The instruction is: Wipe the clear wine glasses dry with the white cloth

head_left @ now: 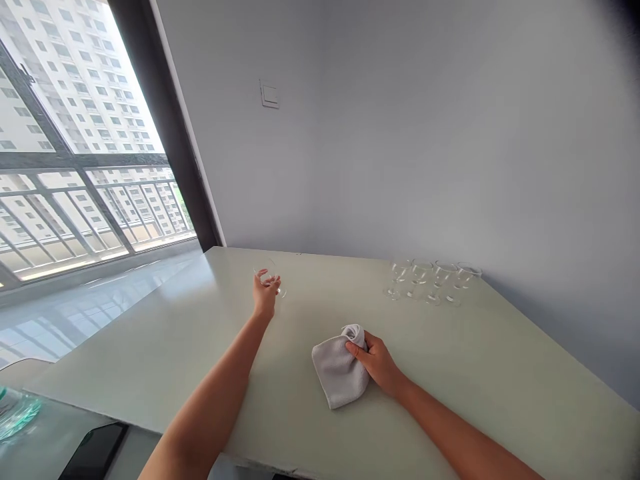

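My left hand point(265, 288) reaches far over the table with its fingers curled round a clear stemmed glass point(282, 292). The glass looks tilted, its foot showing to the right of the fingers; the hand hides part of the bowl. Closer in, my right hand point(379, 363) grips a light grey cloth point(337, 373) between thumb and fingers. The cloth is bunched at its top and hangs loose toward the left, just above or on the table; I cannot tell which.
Several clear stemmed glasses point(434, 280) stand in a row at the back right of the pale table point(320, 280). At the lower left are a black phone point(95, 451) and a greenish glass vessel point(17, 413) on a lower surface. Walls meet behind the table.
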`<action>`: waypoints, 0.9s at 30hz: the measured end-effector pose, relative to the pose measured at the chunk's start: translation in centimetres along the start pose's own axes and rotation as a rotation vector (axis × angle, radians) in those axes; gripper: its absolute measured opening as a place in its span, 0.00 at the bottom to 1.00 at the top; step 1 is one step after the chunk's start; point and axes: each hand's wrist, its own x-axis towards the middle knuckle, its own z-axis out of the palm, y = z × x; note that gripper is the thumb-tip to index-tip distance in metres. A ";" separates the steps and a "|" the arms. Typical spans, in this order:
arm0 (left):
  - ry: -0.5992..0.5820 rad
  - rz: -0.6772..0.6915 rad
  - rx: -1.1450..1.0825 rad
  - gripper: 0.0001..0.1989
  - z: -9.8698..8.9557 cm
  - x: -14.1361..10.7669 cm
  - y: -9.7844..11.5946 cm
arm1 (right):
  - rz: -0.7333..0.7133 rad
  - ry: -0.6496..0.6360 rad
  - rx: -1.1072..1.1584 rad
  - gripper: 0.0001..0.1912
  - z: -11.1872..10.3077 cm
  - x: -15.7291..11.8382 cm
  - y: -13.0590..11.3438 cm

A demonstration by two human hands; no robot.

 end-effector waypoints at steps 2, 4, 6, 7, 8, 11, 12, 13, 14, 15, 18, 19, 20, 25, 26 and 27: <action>0.043 -0.019 0.032 0.25 -1.1 2.1 -0.2 | 0.002 -0.012 -0.011 0.18 -0.1 -0.1 0.0; 0.067 -0.034 0.055 0.25 -2.1 4.0 -0.4 | 0.014 -0.030 -0.018 0.18 -0.2 -0.3 -0.1; 0.088 -0.039 0.074 0.25 -3.1 5.6 -0.7 | 0.028 -0.051 -0.020 0.17 -0.3 -0.5 -0.2; 0.097 -0.038 0.081 0.25 -3.5 6.2 -0.9 | 0.031 -0.060 -0.021 0.16 -0.3 -0.6 -0.3; 0.105 -0.038 0.086 0.25 -3.9 6.8 -1.1 | 0.034 -0.070 -0.022 0.16 -0.3 -0.6 -0.3; 0.118 -0.041 0.099 0.26 -4.9 8.3 -1.7 | 0.044 -0.078 -0.030 0.16 -0.3 -0.6 -0.4; 0.120 -0.043 0.102 0.27 -5.1 8.7 -1.9 | 0.046 -0.075 -0.034 0.16 -0.4 -0.6 -0.3; 0.118 -0.043 0.103 0.27 -5.3 9.0 -2.0 | 0.048 -0.073 -0.037 0.15 -0.4 -0.6 -0.3; 0.115 -0.044 0.103 0.28 -5.5 9.4 -2.0 | 0.048 -0.071 -0.039 0.15 -0.4 -0.6 -0.3; 0.111 -0.045 0.102 0.28 -5.6 9.6 -2.0 | 0.048 -0.071 -0.041 0.15 -0.4 -0.6 -0.2; 0.091 -0.054 0.098 0.28 -5.8 10.2 -1.8 | 0.049 -0.079 -0.053 0.15 -0.3 -0.6 -0.2; 0.084 -0.062 0.097 0.27 -5.9 10.2 -1.6 | 0.049 -0.080 -0.058 0.16 -0.3 -0.6 -0.2; 0.082 -0.072 0.099 0.26 -5.9 10.2 -1.4 | 0.049 -0.078 -0.061 0.16 -0.3 -0.6 -0.3; 0.233 -0.119 0.160 0.28 -5.9 9.2 -0.8 | 0.039 -0.084 -0.040 0.16 -0.3 -0.6 -0.2; 0.297 -0.121 0.180 0.28 -5.8 8.7 -0.7 | 0.033 -0.090 -0.030 0.15 -0.3 -0.5 -0.1; 0.357 -0.118 0.199 0.28 -5.6 8.1 -0.6 | 0.026 -0.095 -0.020 0.15 -0.3 -0.5 -0.1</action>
